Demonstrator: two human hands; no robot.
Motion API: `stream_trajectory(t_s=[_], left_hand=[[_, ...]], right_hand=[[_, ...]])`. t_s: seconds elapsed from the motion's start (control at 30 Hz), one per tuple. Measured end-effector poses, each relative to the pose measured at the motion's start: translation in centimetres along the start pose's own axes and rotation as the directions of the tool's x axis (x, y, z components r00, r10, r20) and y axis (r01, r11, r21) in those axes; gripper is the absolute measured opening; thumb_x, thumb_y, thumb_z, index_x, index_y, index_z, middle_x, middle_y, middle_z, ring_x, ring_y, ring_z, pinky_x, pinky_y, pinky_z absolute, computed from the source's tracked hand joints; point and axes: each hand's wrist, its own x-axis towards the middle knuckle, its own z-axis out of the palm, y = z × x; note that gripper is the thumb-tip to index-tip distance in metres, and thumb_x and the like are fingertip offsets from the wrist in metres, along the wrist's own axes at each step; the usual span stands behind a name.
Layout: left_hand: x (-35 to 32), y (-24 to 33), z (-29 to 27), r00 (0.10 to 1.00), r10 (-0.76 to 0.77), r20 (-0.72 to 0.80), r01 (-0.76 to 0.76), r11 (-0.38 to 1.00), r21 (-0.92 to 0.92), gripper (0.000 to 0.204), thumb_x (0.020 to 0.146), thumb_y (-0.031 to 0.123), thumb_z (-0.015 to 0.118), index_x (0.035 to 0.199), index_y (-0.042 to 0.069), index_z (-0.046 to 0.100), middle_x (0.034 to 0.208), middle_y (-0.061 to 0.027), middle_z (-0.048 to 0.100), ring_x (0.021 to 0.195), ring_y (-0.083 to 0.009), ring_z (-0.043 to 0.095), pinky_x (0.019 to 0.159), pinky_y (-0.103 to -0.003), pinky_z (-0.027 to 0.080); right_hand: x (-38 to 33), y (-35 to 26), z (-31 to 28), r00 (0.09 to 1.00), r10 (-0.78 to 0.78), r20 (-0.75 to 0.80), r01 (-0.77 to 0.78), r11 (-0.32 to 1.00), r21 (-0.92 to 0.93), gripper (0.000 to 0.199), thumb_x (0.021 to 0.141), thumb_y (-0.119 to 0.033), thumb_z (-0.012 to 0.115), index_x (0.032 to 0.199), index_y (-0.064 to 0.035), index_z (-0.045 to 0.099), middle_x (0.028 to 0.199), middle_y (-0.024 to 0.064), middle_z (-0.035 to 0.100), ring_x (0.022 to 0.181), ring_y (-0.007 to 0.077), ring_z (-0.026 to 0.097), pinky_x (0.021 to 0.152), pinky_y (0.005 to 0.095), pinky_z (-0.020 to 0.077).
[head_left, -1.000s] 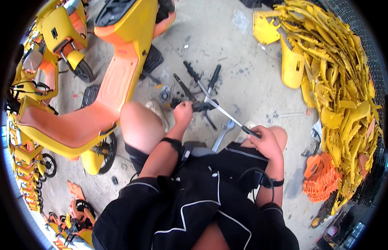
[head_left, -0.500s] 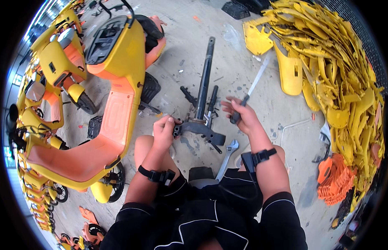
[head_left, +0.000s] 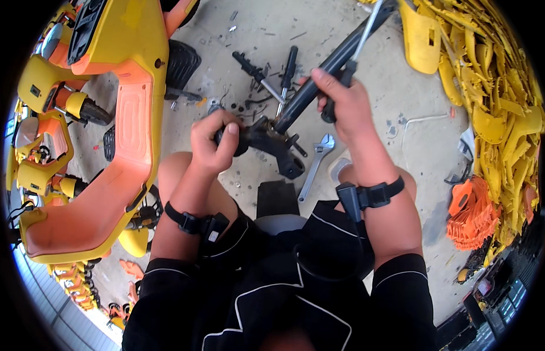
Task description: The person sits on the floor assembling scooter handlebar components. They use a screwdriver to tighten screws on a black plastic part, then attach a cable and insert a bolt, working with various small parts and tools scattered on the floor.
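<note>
My left hand [head_left: 215, 140] is closed around the left end of a black fork crown [head_left: 272, 146]. From the crown a long black steering tube [head_left: 325, 79] slants up to the far right, lifted over the floor. My right hand [head_left: 345, 108] grips the black handle of a long tool with a slim silver shaft [head_left: 366, 34], pointing away along the tube. The right thumb lies against or just over the tube; I cannot tell which. Beyond the crown are two black-and-silver rods [head_left: 261, 76], like shock absorbers. An adjustable wrench [head_left: 316, 167] lies on the floor between my knees.
A yellow and orange scooter body [head_left: 135, 134] stands close on my left, with more scooters [head_left: 44, 88] behind it. Yellow panels [head_left: 483, 76] are heaped on the right, beside stacked orange parts [head_left: 472, 213]. Small bits and a bent rod [head_left: 424, 119] lie on the concrete.
The tube has tipped over to the right and the crown has turned with it in my left hand. My right hand has brought the tool up beside the tube. The view has shifted.
</note>
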Motion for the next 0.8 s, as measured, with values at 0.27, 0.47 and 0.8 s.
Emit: stream_trajectory(t_s=[0.27,0.47,0.8], left_hand=[[0.6,-2.5,2.5,0.898,-0.377,-0.228,0.263,0.874,-0.409,0.049,0.1,0.038,0.036,0.087,-0.001,0.063,0.081,-0.0115,0.064,0.075,-0.0168,0.056,0.071,-0.03,0.042],[0.6,-3.1,4.9,0.533,-0.845,0.051,0.497,0.264,-0.826,0.042,0.097,0.041,0.044,0.081,0.007,0.06,0.08,-0.0072,0.063,0.076,-0.018,0.056,0.067,-0.032,0.041],[-1.6,-4.1,5.3,0.373,-0.92,0.117,0.592,0.139,-0.794,0.032,0.093,0.039,0.049,0.082,0.01,0.059,0.083,-0.0045,0.062,0.073,-0.0175,0.056,0.064,-0.031,0.041]], right_hand=[[-0.2,-2.1,0.2,0.98,-0.184,-0.077,0.171,0.973,-0.155,0.034,0.081,-0.033,0.082,0.085,-0.001,0.072,0.076,0.003,0.069,0.063,0.0071,0.056,0.058,0.0222,0.0439],[-0.1,-1.9,1.3,0.974,-0.224,-0.033,0.199,0.918,-0.344,0.037,0.076,-0.035,0.083,0.084,-0.0021,0.068,0.072,0.0022,0.066,0.068,0.0111,0.06,0.065,0.0277,0.0498],[-0.4,-1.1,1.2,0.967,-0.249,0.056,0.243,0.828,-0.505,0.04,0.078,-0.041,0.076,0.086,-0.0031,0.068,0.068,0.0091,0.067,0.065,0.0245,0.067,0.063,0.0345,0.0531]])
